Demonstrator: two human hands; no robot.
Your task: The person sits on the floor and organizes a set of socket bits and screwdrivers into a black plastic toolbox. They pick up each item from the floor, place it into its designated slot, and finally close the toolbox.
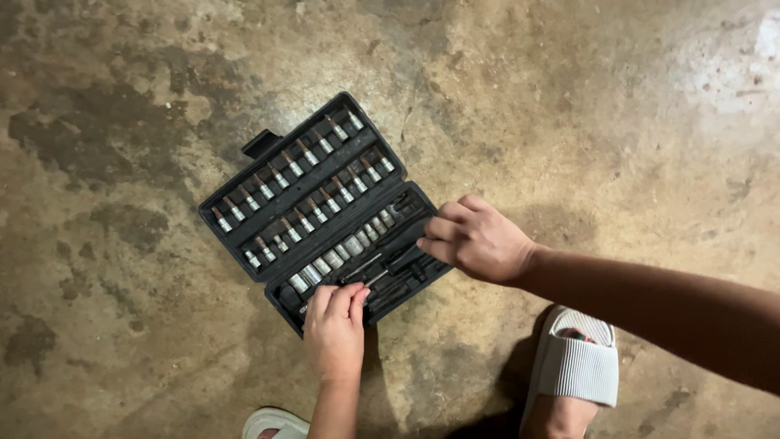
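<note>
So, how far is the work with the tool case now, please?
Done: the black tool case lies open on the concrete floor, with its rows of sockets seated. In hand: the left hand pinches at a tool near the front edge, and the right hand rests on the case's right end. Left: nothing is out of the case yet.

The left hand (335,329) covers the near end of the black tool case (325,207), so the pieces under its fingers cannot be seen. The right hand (475,238) hides the case's right corner, and whether it grips anything is unclear. The sockets (341,250) in the case are too small to tell apart. Below the case, the grey sandal (575,364) and the white sandal (275,424) are cut off by the bottom edge.
</note>
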